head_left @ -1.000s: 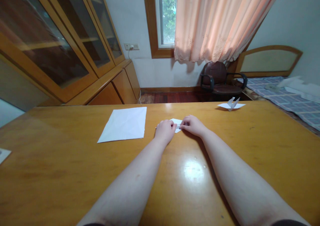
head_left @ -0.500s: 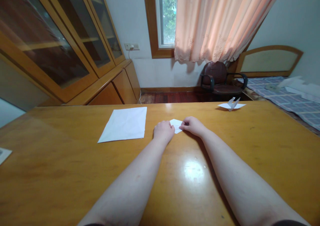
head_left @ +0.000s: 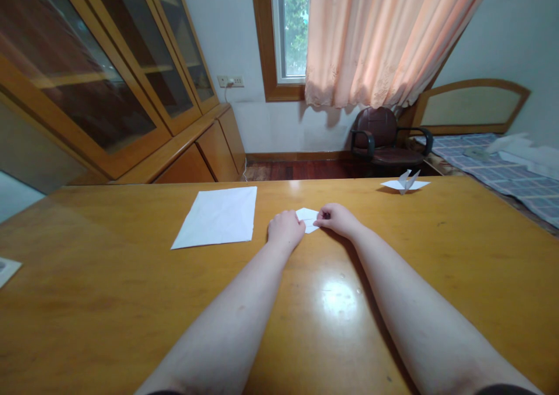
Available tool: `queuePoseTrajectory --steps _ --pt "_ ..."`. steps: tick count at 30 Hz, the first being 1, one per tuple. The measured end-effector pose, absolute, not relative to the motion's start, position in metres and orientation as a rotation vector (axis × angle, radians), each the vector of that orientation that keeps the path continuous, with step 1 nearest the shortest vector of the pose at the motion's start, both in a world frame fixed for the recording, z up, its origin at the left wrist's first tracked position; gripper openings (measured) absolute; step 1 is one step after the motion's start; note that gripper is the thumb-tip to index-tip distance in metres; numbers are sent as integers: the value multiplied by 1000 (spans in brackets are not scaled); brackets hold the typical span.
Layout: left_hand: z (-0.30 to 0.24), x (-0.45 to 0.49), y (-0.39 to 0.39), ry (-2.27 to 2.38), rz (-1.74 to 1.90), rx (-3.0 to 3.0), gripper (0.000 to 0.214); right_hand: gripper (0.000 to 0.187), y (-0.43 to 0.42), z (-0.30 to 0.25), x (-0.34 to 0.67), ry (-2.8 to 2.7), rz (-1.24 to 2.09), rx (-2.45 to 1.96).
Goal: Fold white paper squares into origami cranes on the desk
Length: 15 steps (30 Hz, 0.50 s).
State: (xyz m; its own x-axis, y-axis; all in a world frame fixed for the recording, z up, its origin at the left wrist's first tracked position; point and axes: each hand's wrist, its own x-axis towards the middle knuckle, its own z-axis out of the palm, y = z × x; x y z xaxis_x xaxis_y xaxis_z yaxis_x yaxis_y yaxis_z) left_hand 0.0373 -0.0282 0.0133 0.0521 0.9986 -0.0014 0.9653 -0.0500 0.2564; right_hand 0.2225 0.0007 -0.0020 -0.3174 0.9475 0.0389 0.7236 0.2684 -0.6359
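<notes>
A small folded piece of white paper (head_left: 308, 218) lies on the wooden table between my two hands, showing crease lines across its middle. My left hand (head_left: 286, 229) is closed at its left end, thumb against the paper and fingers curled. On the opposite side, my right hand (head_left: 335, 218) pinches the right end between thumb and forefinger. Both ends of the paper are partly covered by my fingers. Left of my left hand lies a flat sheet of white paper (head_left: 217, 218).
A folded paper crane (head_left: 404, 182) stands near the table's far right edge. At the far left, a white item (head_left: 7, 271) is cut off by the frame. Beyond the table (head_left: 109, 302) are a dark red armchair (head_left: 379, 136), glass-door cabinets (head_left: 131, 57) and a bed (head_left: 502, 162).
My right fingers have shifted very slightly on the folded paper, and its crease lines show more clearly. My left hand and the other papers stay in place.
</notes>
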Motion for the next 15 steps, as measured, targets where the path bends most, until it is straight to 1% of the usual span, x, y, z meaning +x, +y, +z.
queuePoseTrajectory --steps 4,10,15 --pt "13 38 -28 2013 307 2116 21 15 0 -2 223 -2116 747 -1508" --pt "14 38 -29 1975 330 2106 21 18 -1 0 222 -2130 727 -1522" --pt "15 37 -29 1957 336 2093 31 18 -2 2 221 -2136 723 -1521"
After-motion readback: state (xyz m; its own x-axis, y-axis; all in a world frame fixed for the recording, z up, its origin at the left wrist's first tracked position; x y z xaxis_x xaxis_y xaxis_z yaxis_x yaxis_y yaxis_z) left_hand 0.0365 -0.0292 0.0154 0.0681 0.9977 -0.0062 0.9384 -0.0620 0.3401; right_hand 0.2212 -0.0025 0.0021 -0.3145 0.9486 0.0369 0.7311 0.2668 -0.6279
